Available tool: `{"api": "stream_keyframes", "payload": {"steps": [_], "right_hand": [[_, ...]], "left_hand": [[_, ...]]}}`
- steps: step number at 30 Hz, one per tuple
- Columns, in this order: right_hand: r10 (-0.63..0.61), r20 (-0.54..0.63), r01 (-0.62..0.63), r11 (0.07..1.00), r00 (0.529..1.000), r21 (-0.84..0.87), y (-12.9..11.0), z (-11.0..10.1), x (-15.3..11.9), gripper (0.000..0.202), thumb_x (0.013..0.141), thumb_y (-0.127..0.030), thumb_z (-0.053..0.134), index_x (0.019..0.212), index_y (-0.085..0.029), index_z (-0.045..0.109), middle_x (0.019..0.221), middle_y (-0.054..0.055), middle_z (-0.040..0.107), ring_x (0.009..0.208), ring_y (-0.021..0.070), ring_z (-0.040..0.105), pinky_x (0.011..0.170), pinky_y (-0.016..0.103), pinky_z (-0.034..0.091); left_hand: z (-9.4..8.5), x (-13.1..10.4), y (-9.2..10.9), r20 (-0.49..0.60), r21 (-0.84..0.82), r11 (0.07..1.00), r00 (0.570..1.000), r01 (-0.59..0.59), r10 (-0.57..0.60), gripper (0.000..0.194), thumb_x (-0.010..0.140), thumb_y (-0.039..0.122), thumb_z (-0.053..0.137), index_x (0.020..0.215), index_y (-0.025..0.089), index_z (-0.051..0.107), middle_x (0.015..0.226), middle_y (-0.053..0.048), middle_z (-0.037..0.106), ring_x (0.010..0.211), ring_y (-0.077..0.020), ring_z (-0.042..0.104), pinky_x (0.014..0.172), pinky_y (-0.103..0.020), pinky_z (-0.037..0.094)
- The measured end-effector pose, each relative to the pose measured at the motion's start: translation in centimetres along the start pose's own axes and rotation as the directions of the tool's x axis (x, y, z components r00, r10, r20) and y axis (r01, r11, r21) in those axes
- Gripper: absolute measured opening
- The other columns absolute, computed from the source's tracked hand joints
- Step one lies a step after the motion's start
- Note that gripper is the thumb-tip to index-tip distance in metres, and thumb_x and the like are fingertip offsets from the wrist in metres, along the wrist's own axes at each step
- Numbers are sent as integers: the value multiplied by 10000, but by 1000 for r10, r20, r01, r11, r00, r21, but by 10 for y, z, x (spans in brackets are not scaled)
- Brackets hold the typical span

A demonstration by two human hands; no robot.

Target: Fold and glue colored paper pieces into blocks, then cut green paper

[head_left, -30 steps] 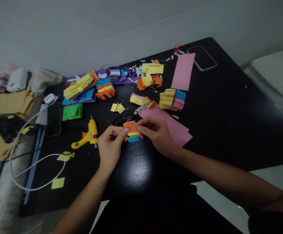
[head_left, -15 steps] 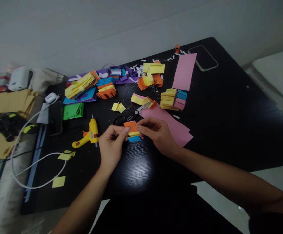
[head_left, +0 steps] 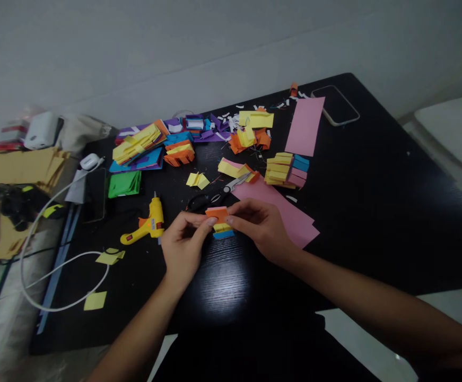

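Folded paper bundle: at clock's centre, orange-yellow-blue.
Left hand: fingers clamped on it.
Right hand: fingertips pinching it also.
Scissors: at twelve, near.
Hot-glue gun: at nine.
Pink sheets: at three, partly hidden.

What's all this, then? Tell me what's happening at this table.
A person is pinching a small paper bundle in orange, yellow and blue between the left hand and the right hand, near the front of the black table. Scissors lie just beyond the hands, and a yellow glue gun lies to the left. Stacks of coloured paper sit farther back.
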State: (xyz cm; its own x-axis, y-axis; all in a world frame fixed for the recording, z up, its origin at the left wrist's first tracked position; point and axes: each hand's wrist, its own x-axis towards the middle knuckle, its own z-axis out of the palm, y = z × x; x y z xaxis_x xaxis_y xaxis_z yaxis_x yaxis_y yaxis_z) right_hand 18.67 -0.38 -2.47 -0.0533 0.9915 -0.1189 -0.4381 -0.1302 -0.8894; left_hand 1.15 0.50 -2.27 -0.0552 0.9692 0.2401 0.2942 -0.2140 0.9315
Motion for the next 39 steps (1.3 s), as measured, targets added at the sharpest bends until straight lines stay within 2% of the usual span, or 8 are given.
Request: {"api": "stream_keyframes", "payload": {"steps": [6, 11, 18, 22, 27, 34, 36, 39], "right_hand": [[-42, 57, 42, 999, 998, -9, -2, -1, -3, 122, 820, -268, 865, 882, -231, 767, 865, -6, 795, 802, 142, 753, 812, 286, 629], [-47, 72, 49, 998, 996, -32, 0, -3, -3, 134, 823, -267, 868, 908, -233, 770, 900, 5, 800, 851, 160, 765, 827, 295, 639], [-26, 77, 33, 996, 997, -85, -2, -3, -3, 130, 829, -285, 864, 894, -232, 765, 866, 5, 793, 801, 159, 760, 806, 307, 647], [-26, 79, 35, 994, 996, -107, -3, -3, -3, 138, 823, -305, 869, 889, -233, 772, 857, 5, 797, 789, 163, 764, 802, 320, 655], [-51, 42, 56, 987, 998, -149, 0, -2, -3, 196, 805, -361, 885, 896, -223, 780, 881, 23, 808, 817, 188, 776, 809, 348, 662], [-105, 80, 120, 968, 991, -220, 7, -1, -3, 175, 859, -371, 829, 918, -218, 766, 891, 33, 798, 816, 191, 767, 792, 358, 657], [-117, 123, 141, 968, 985, -207, 8, -3, -2, 196, 865, -359, 820, 981, -216, 754, 935, 36, 794, 855, 191, 765, 830, 365, 655], [-133, 174, 171, 960, 976, -221, 8, -3, -1, 400, 771, -320, 900, 1118, -227, 722, 1098, 51, 786, 1032, 217, 757, 978, 392, 621]], "left_hand": [[-6, -4, -4, 14, 81, 964, 967, -254, 254, 103, 850, 143, 828, 877, 201, 747, 800, 31, 760, 703, -99, 692, 673, -212, 550], [-9, -5, -1, 46, 65, 955, 957, -288, 286, 149, 844, 111, 829, 917, 203, 737, 827, 28, 749, 729, -104, 686, 681, -222, 552], [-10, -2, 4, 113, -77, 986, 981, -148, 156, 376, 863, 130, 808, 1214, 248, 742, 968, -6, 774, 853, -131, 725, 798, -251, 599], [-10, -1, 8, 139, -98, 992, 986, -79, 92, 190, 874, 149, 795, 1049, 223, 794, 912, -15, 773, 781, -115, 700, 718, -216, 575], [-9, 2, 7, 162, -125, 991, 987, 43, -23, 97, 864, 207, 811, 952, 198, 773, 848, -17, 762, 733, -122, 691, 682, -218, 564], [-12, 7, 0, 231, -5, 998, 971, -62, 62, 92, 887, 257, 802, 972, 221, 805, 900, -31, 777, 802, -149, 705, 756, -263, 564], [-12, 7, 0, 209, -61, 998, 978, 13, 0, 80, 896, 286, 793, 925, 211, 799, 851, -25, 764, 741, -138, 689, 698, -246, 555], [-10, 8, 1, 155, -178, 975, 982, 137, -109, 149, 878, 333, 809, 908, 192, 772, 754, -7, 728, 631, -117, 651, 608, -218, 531]]}}
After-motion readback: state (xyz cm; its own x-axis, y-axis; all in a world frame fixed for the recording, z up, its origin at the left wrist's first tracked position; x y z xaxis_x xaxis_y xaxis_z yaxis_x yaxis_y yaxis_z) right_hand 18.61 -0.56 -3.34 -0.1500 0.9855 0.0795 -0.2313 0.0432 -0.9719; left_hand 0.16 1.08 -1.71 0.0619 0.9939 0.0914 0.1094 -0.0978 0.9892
